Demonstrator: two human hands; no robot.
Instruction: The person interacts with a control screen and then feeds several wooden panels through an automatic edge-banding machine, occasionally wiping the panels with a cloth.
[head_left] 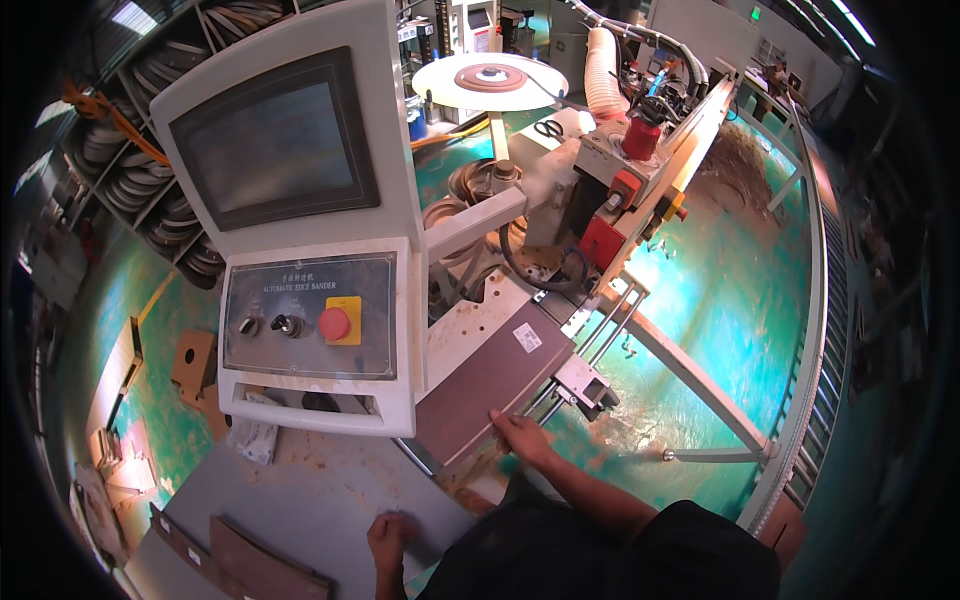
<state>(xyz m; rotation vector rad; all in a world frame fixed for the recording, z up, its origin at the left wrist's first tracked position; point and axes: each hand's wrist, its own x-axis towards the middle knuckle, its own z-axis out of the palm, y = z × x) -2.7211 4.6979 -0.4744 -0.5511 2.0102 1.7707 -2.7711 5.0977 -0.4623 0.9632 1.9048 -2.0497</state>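
A brown flat panel (480,385) with a white label lies on the feed bed of an edge-banding machine, its far end near the machine's red and grey head. My right hand (517,436) grips the panel's near right corner, thumb on top and the other fingers partly hidden at its edge. My left hand (388,540) hangs low over the grey table (310,490), fingers curled in and nothing visible in them. Brown panel strips (262,562) with small white labels lie on the table to the left of that hand.
A control console (310,315) with a dark screen and red stop button rises at left. Right of the panel, a guide block (583,385) rides on metal rails. Behind stands a large white disc (490,82); a roller conveyor (822,390) curves along the right.
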